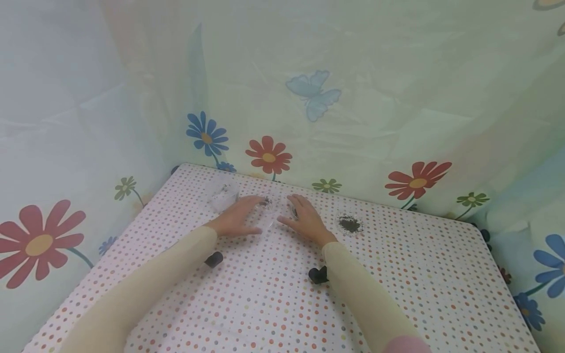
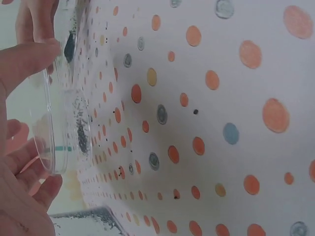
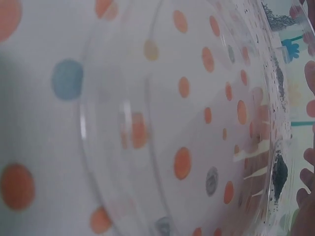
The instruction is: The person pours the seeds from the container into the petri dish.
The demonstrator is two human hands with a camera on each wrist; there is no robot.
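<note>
A clear round plastic dish with a raised rim point(image 2: 51, 132) is held on edge between both hands, just above the dotted cloth. My left hand point(image 1: 237, 216) grips one side, its fingers point(image 2: 37, 169) curled at the rim. On the opposite side my right hand point(image 1: 304, 219) pinches the rim, the thumb point(image 2: 29, 59) laid along it. Up close in the right wrist view, a wide transparent curved rim point(image 3: 155, 147) covers much of the picture. Behind the hands sits a shallow clear dish with dark grains point(image 2: 81, 128).
A clear container with pale and dark bits point(image 1: 224, 197) stands left of my left hand. Right of my right hand lies another dish of dark grains point(image 1: 349, 224). Black wrist-camera mounts point(image 1: 319, 275) hang below the sleeves. A flowered curtain point(image 1: 353, 147) rises behind the table.
</note>
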